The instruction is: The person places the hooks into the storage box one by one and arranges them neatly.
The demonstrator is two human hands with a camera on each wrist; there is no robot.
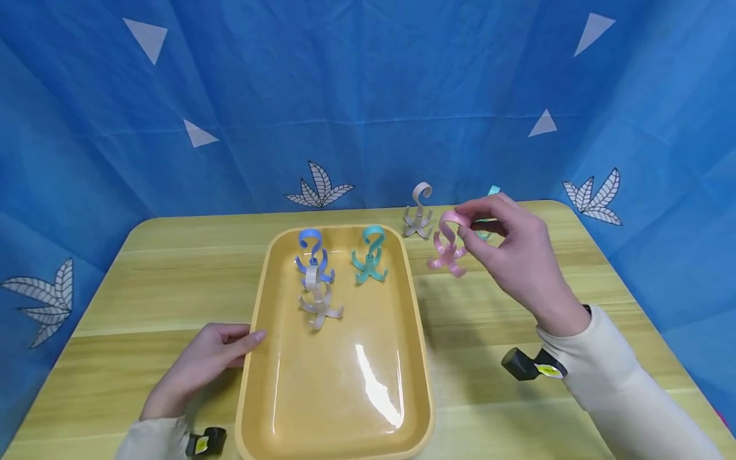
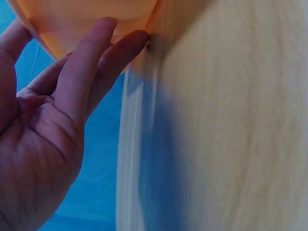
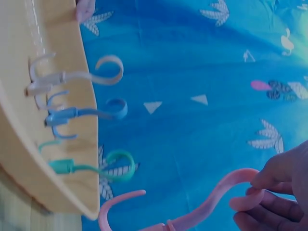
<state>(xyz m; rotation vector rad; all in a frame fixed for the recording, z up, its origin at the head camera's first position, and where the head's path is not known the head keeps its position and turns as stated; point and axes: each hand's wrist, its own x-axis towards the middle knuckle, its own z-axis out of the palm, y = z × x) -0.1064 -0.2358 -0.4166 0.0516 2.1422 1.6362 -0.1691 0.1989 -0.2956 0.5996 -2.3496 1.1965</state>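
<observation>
A pink four-clawed hanging hook [image 1: 446,252] hangs upright from my right hand [image 1: 512,246], whose thumb and fingertips pinch its curved top. In the right wrist view the pink hook [image 3: 202,207] dangles from the right fingertips. My left hand [image 1: 209,361] holds the left rim of a yellow tray [image 1: 339,390], thumb over the edge and fingers outside. Inside the tray, upright, are a blue hook [image 1: 311,239], a grey hook [image 1: 319,308] in front of it and a green hook [image 1: 368,263] to the right. The left wrist view shows fingers [image 2: 82,72] against the tray.
Behind the tray's right corner a grey-white hook [image 1: 418,214] stands on the wooden table [image 1: 172,275]. A teal hook [image 1: 493,190] is partly hidden behind my right hand. A blue patterned cloth [image 1: 368,96] hangs around the table's back and sides.
</observation>
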